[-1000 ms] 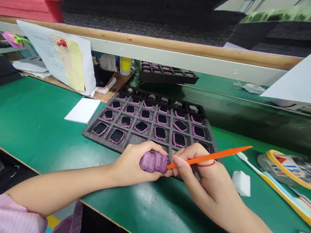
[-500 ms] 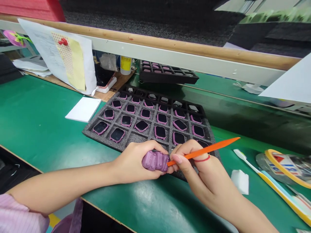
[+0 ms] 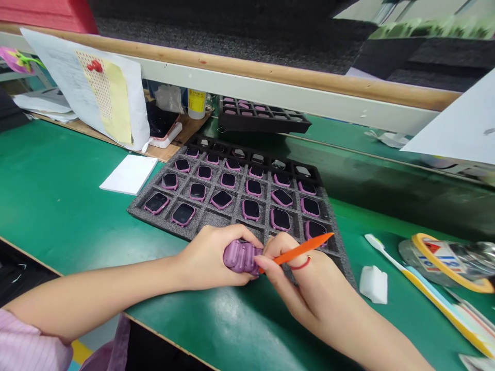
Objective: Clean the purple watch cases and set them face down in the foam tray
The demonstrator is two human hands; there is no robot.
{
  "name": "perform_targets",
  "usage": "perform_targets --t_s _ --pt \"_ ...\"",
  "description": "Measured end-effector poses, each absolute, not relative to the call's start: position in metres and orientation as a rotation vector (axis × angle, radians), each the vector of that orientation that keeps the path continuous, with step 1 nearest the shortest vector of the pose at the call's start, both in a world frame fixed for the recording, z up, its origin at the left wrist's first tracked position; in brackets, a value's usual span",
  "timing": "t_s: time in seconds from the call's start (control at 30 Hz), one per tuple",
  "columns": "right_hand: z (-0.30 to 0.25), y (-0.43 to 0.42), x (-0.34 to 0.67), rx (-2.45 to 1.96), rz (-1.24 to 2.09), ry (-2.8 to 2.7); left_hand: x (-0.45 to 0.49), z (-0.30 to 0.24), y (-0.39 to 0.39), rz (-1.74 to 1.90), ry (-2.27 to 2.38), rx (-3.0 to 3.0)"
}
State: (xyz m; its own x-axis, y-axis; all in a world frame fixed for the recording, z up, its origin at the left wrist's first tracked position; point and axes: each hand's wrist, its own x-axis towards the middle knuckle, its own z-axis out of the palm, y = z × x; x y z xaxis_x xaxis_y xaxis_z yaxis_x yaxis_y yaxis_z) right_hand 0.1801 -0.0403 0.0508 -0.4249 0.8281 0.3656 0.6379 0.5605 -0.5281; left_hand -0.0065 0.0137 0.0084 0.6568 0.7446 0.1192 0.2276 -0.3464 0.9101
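My left hand [image 3: 211, 257] is closed around a ribbed purple watch body [image 3: 238, 256] at the near edge of a grey foam tray [image 3: 216, 220]. My right hand [image 3: 305, 281] pinches a thin orange plastic stick [image 3: 299, 251]. Its tip touches the right end of the purple piece, and the far end points up and right. A red thread ring sits on one right finger. The tray's pockets hold several purple-rimmed watch bodies [image 3: 251, 208] with dark screens facing up.
A second black tray [image 3: 263, 121] stands behind, under the wooden rail [image 3: 270, 69]. A white pad [image 3: 129, 174] and hanging papers [image 3: 88, 82] lie to the left. A white block [image 3: 373, 284], a toothbrush [image 3: 421, 286] and a tape roll [image 3: 444, 260] are on the right.
The orange stick has swung down and shortened in view, its far end moving left. My right hand has shifted slightly left toward the purple piece. The left hand stays put.
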Motion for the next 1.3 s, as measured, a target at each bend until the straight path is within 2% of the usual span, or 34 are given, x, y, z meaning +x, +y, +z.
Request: perform_targets --t_s 1.03,1.3 --pt "0.041 -0.043 0.180 -1.141 0.306 -2.236 -0.007 0.006 0.011 0.673 0.795 1.872" --pt "0.043 -0.046 0.194 -1.217 0.375 -1.636 -0.006 0.003 0.008 0.782 0.801 1.873"
